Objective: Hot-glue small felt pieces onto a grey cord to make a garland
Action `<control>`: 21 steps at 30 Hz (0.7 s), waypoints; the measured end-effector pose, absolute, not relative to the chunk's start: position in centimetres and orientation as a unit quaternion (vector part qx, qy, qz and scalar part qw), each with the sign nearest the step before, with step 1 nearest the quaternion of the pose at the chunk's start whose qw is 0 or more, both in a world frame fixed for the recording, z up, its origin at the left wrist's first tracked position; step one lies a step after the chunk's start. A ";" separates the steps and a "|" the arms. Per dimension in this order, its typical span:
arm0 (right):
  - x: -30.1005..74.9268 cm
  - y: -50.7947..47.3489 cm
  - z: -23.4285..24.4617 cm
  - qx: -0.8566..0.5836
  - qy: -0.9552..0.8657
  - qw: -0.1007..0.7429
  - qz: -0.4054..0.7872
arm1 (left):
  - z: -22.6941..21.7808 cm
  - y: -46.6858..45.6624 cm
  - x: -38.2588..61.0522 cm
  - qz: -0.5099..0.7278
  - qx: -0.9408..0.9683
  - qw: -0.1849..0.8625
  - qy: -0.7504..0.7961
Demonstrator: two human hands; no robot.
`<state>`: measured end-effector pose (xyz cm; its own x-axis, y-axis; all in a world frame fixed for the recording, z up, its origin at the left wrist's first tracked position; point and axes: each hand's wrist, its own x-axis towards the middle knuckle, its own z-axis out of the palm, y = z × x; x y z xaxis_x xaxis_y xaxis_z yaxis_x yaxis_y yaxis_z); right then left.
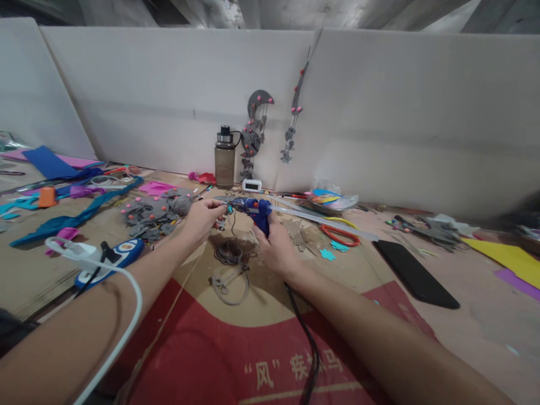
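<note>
My right hand (274,247) is wrapped round the handle of a blue hot glue gun (259,210), its nozzle pointing left. A long clear glue stick (320,217) juts from the gun's back, and a black power cord (307,337) runs down from it. The fingertips of my left hand (205,218) are pinched together just left of the nozzle, on a small teal piece (229,208). Whether the nozzle touches that piece I cannot tell. Below the hands lies a coil of dark cord (230,253) with a looped grey string (234,295).
Grey ornaments with pink dots (147,211) and a blue power strip (130,250) lie left. A bottle (225,163) and a white digital timer (252,185) stand behind. To the right are orange-handled scissors (343,236), teal cutouts (328,255) and a black phone (415,273).
</note>
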<state>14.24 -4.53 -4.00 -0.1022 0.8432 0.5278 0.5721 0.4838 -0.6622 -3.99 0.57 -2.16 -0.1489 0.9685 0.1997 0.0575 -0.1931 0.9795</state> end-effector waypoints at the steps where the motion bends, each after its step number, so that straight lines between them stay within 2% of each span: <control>1: 14.2 -4.6 -3.9 -0.486 -0.728 0.461 0.149 | -2.1 0.5 -4.0 0.573 0.517 0.396 0.497; 16: 14.3 -4.4 -4.3 -0.479 -0.723 0.472 0.156 | -1.7 0.2 -3.8 0.570 0.510 0.408 0.498; 21: 14.3 -4.7 -3.8 -0.458 -0.711 0.502 0.181 | -1.5 0.2 -3.7 0.577 0.462 0.448 0.503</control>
<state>14.30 -4.73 -3.77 -0.0770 0.8328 0.5481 0.4688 0.5155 -0.7173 -3.71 0.18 -1.51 -0.1718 0.9816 0.0831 -0.0510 -0.0931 0.9943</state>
